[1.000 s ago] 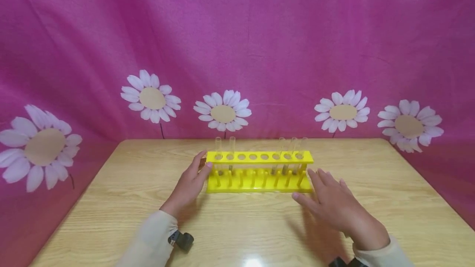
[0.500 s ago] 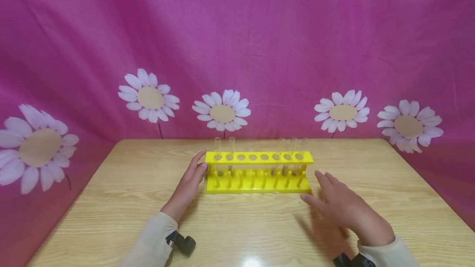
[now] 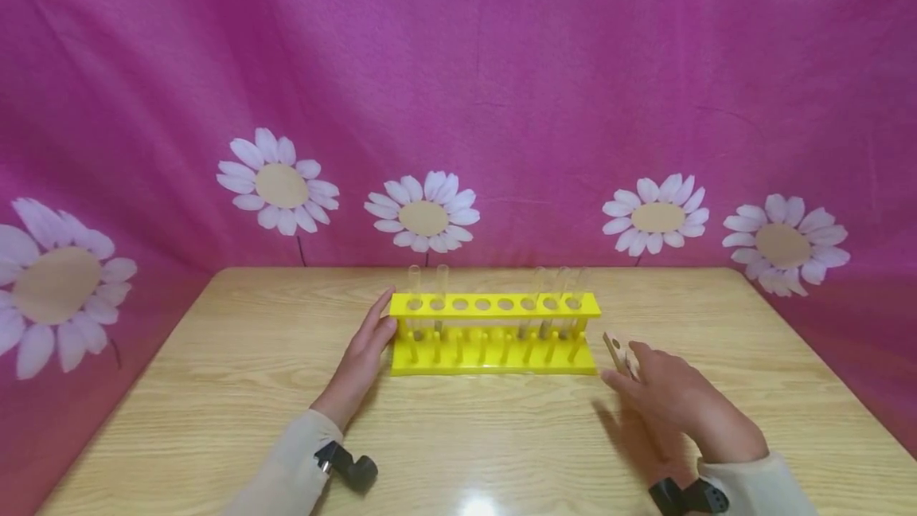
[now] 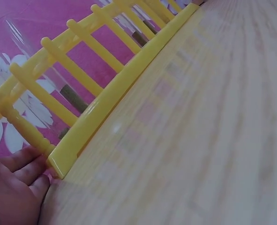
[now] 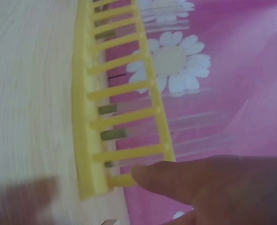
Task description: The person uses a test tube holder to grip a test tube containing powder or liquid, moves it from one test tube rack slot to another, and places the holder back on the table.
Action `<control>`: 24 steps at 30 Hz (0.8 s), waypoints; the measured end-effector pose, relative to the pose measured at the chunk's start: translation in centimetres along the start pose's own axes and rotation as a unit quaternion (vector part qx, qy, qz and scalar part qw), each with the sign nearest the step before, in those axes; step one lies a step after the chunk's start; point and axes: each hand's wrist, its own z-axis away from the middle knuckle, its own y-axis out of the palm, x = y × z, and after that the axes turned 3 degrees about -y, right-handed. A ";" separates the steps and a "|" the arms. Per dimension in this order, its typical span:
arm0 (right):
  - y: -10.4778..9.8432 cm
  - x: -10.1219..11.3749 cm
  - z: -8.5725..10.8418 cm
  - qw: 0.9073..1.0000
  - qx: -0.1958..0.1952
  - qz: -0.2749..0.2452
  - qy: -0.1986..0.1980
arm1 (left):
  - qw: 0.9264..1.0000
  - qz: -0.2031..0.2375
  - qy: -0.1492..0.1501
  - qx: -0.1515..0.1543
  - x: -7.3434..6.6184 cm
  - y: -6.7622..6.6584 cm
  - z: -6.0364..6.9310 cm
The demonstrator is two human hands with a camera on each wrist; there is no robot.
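Observation:
A yellow test tube rack (image 3: 494, 367) stands on the table. Several clear test tubes (image 3: 442, 283) with dark matter at the bottom are upright in it, two at the left and the others at the right. My left hand (image 3: 364, 357) touches the rack's left end; in the left wrist view its fingers (image 4: 28, 161) lie against the end of the base. Apart from the right end, my right hand (image 3: 680, 396) holds a wooden test tube holder (image 3: 613, 351), whose tips point toward the rack. The palm hides most of the holder.
The wooden table (image 3: 458, 428) runs back to a pink cloth (image 3: 473, 102) printed with white daisies. Several holes in the middle of the rack hold no tube. A black strapped-on device (image 3: 351, 468) sits at each wrist.
My right hand has drawn back to the right from the rack, and the wooden holder's tips now show. My left thumb has slipped off the rack's front. The view has shifted slightly.

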 end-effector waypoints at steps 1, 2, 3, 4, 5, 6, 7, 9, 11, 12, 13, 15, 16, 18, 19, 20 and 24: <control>0.1 -0.2 -0.1 1.000 -0.005 0.004 -0.001 | 1.000 -0.001 0.001 0.000 0.0 0.0 0.0; 0.2 -0.4 -0.2 1.000 -0.009 0.010 -0.001 | 1.000 -0.002 0.002 0.001 0.1 0.1 0.0; 0.3 -0.6 -0.2 1.000 -0.013 0.016 0.001 | 1.000 -0.003 0.002 0.001 0.1 0.1 0.1; 0.3 -0.8 -0.3 1.000 -0.017 0.023 0.002 | 1.000 -0.003 0.002 0.001 0.2 0.2 0.0; 0.4 -1.0 -0.4 0.999 -0.020 0.028 0.005 | 1.000 -0.003 0.002 0.001 0.2 0.2 0.0; 0.4 -1.1 -0.5 0.999 -0.021 0.032 0.010 | 1.000 -0.003 0.004 0.001 0.2 0.3 0.1; 0.5 -1.3 -0.6 0.999 -0.021 0.033 0.016 | 1.000 -0.003 0.003 0.001 0.2 0.3 0.1; 0.6 -1.5 -0.7 0.999 -0.022 0.028 0.027 | 1.000 -0.003 0.002 0.001 0.2 0.3 0.1; 0.8 -1.7 -0.8 0.999 -0.025 0.012 0.034 | 1.000 -0.004 0.000 0.001 0.2 0.3 0.0; 0.9 -1.7 -0.8 0.999 -0.028 0.004 0.037 | 1.000 -0.005 0.003 0.001 0.2 0.3 0.0; 1.0 -1.8 -0.8 0.999 -0.031 0.000 0.039 | 1.000 -0.006 0.002 0.001 0.2 0.3 0.0; 1.3 -1.9 -0.8 0.998 -0.040 -0.009 0.045 | 1.000 -0.006 0.005 0.002 0.2 0.3 -0.1; 1.5 -1.9 -0.8 0.998 -0.042 -0.015 0.051 | 1.000 -0.008 0.006 0.002 0.2 0.2 -0.1; 1.7 -1.9 -0.9 0.997 -0.052 -0.021 0.057 | 1.000 -0.008 0.008 0.001 0.1 0.1 0.0; 1.9 -1.8 -0.9 0.996 -0.056 -0.022 0.061 | 1.000 -0.009 0.005 0.000 0.1 0.1 0.0; 2.0 -1.8 -1.0 0.996 -0.062 -0.025 0.064 | 1.000 -0.009 0.006 0.000 0.1 0.1 0.1; 2.3 -1.6 -1.2 0.994 -0.095 0.002 0.054 | 1.000 -0.005 0.010 0.000 0.2 -0.1 0.2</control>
